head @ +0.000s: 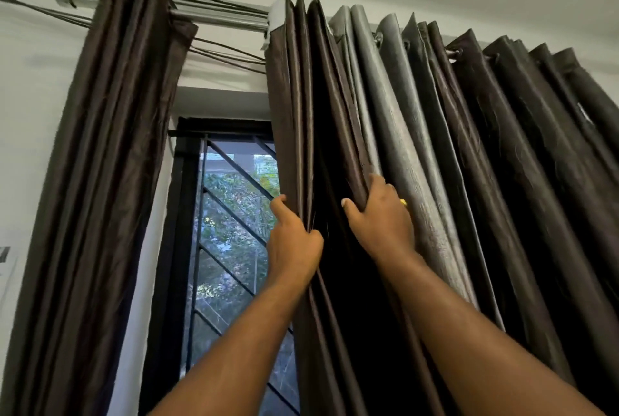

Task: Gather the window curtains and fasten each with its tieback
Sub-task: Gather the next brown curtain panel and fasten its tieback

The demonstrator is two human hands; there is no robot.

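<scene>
A dark brown curtain (pixel 100 164) hangs bunched in folds at the left of the window. The right curtain (pixel 502 147), dark brown with a grey panel, spreads along the rod (pixel 217 18) from the centre to the right edge. My left hand (pixel 293 248) grips the leading edge folds of the right curtain beside the window opening. My right hand (pixel 382 218) clasps the neighbouring brown folds just to the right, fingers wrapped behind the cloth. Both arms reach up from the bottom. No tieback is visible.
Between the curtains shows a black-framed window (pixel 231 221) with diagonal metal bars and green foliage outside. Several dark cables (pixel 217 47) run along the white wall under the rod. The ceiling lies close above.
</scene>
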